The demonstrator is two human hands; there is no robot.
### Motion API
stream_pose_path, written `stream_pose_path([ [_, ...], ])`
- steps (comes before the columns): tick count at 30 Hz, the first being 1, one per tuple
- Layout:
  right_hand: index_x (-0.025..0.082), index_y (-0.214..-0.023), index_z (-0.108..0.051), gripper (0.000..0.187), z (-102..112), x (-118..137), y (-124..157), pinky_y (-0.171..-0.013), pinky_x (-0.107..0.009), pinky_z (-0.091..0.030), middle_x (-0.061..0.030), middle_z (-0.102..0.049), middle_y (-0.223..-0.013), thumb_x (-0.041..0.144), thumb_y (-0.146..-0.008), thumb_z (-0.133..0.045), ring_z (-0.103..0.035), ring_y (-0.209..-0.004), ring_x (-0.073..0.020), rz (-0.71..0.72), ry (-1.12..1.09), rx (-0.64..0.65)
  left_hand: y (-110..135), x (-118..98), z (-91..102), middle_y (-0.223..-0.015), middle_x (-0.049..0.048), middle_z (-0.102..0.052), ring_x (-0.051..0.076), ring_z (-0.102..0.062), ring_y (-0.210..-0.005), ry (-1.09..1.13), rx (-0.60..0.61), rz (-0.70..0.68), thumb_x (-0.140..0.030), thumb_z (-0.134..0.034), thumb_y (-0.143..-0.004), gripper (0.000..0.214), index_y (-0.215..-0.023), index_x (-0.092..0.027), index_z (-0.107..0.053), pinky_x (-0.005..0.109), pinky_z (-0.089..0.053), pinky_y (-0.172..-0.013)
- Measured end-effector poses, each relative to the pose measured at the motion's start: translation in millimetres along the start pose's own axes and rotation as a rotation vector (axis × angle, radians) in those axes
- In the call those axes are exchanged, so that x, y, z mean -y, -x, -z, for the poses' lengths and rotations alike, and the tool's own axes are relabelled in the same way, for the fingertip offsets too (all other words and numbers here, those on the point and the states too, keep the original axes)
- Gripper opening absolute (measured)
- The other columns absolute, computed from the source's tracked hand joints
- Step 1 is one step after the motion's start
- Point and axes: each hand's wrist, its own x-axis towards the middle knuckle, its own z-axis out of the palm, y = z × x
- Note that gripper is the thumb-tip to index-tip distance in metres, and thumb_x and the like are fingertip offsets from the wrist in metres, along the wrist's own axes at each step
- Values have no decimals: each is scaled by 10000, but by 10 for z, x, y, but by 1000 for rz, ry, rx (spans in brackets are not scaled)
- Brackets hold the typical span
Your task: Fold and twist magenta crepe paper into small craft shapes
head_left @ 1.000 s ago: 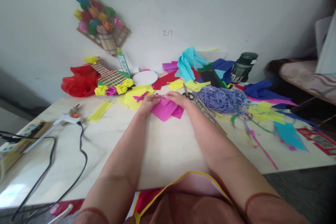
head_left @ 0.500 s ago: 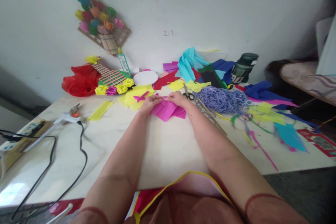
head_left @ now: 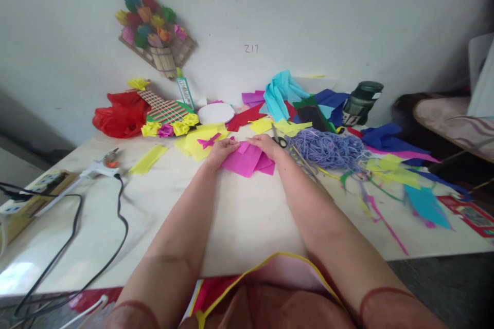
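- My left hand (head_left: 223, 149) has its fingers curled down and drawn close together, nipping the far left corner of the magenta paper (head_left: 242, 162).
- My right hand (head_left: 266, 144) does the same on the far right edge of that sheet, fingers bent and closed on it; my thumbs are hidden, so I cannot tell how deep the pinch goes.
- The two hands sit just apart, with a small fold of the paper between the fingertips.
- The magenta paper lies flat on the table (head_left: 239, 216), in the middle and towards the far side, with a second layer of the same colour poking out on the right.
- Just behind my left hand is a sheet of yellow paper (head_left: 196, 146) with a small magenta bow (head_left: 209, 140) lying on it.
- Just beyond my right hand lie the scissors (head_left: 278, 139), and next to them a heap of purple yarn (head_left: 328, 146).
- Thin wooden sticks (head_left: 309, 167) run beside my right forearm.
- A yellow strip (head_left: 148, 159) lies well to the left, and beyond it a glue gun (head_left: 101, 166) with its black cable (head_left: 122, 216) trailing towards me.
- Along the wall sit a red bag (head_left: 118, 113), a white disc (head_left: 216, 112), cyan paper (head_left: 281, 90) and a dark green jar (head_left: 360, 97).
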Motion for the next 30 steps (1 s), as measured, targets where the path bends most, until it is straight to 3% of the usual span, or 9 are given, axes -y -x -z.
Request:
stream_pose_path([
  [6, 159, -604, -572, 317, -19, -43, -70, -523, -235, -323, 50, -495, -523, 451, -595, -695, -423, -520, -97, 59, 23, -36, 18, -28, -9, -596, -15, -567, 77, -461, -526, -45, 42, -5, -431, -777, -581, 351, -706, -135, -635, 219, -330, -498],
  [12, 159, -611, -603, 290, 21, -63, -102, -531, -234, -339, 47, -520, -527, 437, -608, -686, -439, -529, -101, 78, 66, -81, 35, -43, -4, -486, -56, -410, 50, -309, -437, -115, 29, -39, -455, -744, -624, 387, -575, -154, -507, 230, -210, -437],
  [19, 151, -617, -631, 294, 37, -53, -92, -523, -226, -334, 43, -540, -536, 431, -584, -711, -435, -518, -92, 72, 59, -76, 20, 6, 28, -481, -56, -374, 49, -302, -430, -92, 41, -56, -448, -746, -628, 441, -535, -170, -418, 236, -187, -435],
  [25, 153, -622, -626, 297, 0, -22, -71, -513, -230, -333, 36, -549, -547, 437, -596, -708, -445, -516, -97, 68, 45, 3, 8, 24, 12, -537, -28, -460, 72, -396, -468, 69, 56, 5, -465, -732, -636, 383, -589, -156, -512, 239, -255, -463],
  [30, 151, -607, -607, 275, -45, -9, -63, -525, -230, -329, 47, -523, -532, 409, -597, -701, -433, -517, -92, 59, 36, 62, -15, 22, 11, -562, -33, -481, 66, -403, -492, -69, 98, -30, -440, -764, -591, 361, -616, -144, -559, 230, -262, -486],
])
